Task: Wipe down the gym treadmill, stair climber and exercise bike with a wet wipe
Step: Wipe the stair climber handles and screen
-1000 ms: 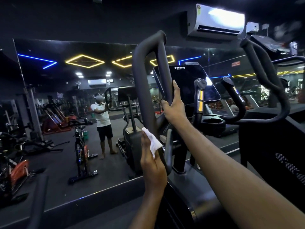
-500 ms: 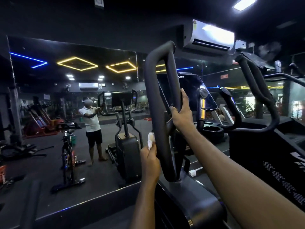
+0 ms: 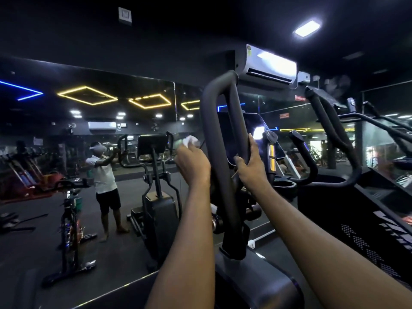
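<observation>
A tall black looped handle (image 3: 217,121) of the exercise machine stands in front of me. My right hand (image 3: 249,161) grips the right bar of the loop at mid height. My left hand (image 3: 191,161) holds a crumpled white wet wipe (image 3: 190,140) just left of the loop's left bar; whether the wipe touches the bar I cannot tell. The machine's console screen (image 3: 252,130) sits behind the loop, partly hidden by it.
A wall mirror (image 3: 89,152) ahead reflects a person, an elliptical and a spin bike. A second curved handle (image 3: 330,139) rises at the right. A large black machine housing (image 3: 356,219) stands at the right. An air conditioner (image 3: 269,65) hangs above.
My left hand has risen with the wipe along the left bar of the loop, from low near the base to mid height. My right hand keeps its grip on the right bar.
</observation>
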Tool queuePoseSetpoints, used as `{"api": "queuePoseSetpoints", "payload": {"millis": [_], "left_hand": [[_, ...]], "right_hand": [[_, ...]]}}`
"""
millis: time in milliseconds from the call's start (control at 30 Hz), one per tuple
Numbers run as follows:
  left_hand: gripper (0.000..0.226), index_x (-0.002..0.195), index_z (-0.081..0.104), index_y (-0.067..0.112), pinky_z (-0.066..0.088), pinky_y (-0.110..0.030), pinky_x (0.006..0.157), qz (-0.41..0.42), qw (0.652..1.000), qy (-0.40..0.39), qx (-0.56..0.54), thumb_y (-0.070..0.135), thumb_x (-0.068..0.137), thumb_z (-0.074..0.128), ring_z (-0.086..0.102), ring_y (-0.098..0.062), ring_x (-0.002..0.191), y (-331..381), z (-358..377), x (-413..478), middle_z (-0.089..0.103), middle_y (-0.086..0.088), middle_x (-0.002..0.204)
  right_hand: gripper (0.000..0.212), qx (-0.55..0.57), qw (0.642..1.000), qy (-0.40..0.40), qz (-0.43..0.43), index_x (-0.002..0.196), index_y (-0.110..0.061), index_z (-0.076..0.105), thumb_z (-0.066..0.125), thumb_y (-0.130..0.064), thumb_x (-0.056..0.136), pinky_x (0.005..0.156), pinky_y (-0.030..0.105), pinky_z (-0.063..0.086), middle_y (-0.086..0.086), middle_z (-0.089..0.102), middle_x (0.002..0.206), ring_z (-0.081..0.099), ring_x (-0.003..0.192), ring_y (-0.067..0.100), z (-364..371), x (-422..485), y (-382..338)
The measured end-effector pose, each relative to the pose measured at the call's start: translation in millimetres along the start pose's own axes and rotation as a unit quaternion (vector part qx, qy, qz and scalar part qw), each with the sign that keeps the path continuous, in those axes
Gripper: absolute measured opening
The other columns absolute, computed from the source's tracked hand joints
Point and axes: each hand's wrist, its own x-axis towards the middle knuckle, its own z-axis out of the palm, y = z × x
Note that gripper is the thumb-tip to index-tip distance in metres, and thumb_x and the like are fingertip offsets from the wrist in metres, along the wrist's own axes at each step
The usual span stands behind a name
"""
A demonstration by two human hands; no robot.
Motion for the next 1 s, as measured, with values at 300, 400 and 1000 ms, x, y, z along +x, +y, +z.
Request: {"api": "queuePoseSetpoints", "payload": {"millis": [300, 400, 1000], "left_hand": [[0.032, 0.117, 0.067, 0.015, 0.043, -0.027, 0.059, 0.072, 0.991, -0.106, -0.030, 0.026, 0.107, 0.038, 0.059, -0.011, 0.071, 31.2, 14.2, 10.1, 0.063, -0.003, 0.087], [0.032, 0.118, 0.066, 0.020, 0.040, -0.022, 0.062, 0.068, 0.995, -0.063, -0.022, 0.018, 0.106, 0.036, 0.055, 0.000, 0.078, 26.0, 13.7, -3.5, 0.059, 0.007, 0.090], [0.033, 0.096, 0.069, 0.014, 0.043, -0.029, 0.047, 0.171, 0.982, -0.074, 0.019, 0.027, 0.106, 0.040, 0.052, -0.007, 0.052, 31.5, 16.2, 44.2, 0.061, 0.001, 0.067]], "right_hand": [[0.075, -0.023, 1.000, 0.008, 0.008, 0.157, -0.042, 0.018, 0.060, -0.019, 0.099, 0.076, 0.023, 0.053, 0.000, 0.063, 0.112, 0.065, 0.088, 0.009, -0.4, -2.6, -2.8], [0.074, -0.060, 0.998, -0.007, 0.025, 0.153, -0.042, 0.016, 0.058, -0.016, 0.097, 0.065, 0.029, 0.054, 0.003, 0.063, 0.102, 0.067, 0.080, 0.018, -2.1, 0.5, -7.7], [0.063, -0.126, 0.992, -0.008, 0.015, 0.144, -0.032, 0.023, 0.060, -0.019, 0.094, 0.087, 0.039, 0.055, 0.008, 0.064, 0.120, 0.065, 0.097, 0.027, -1.5, 10.6, -19.3]]}}
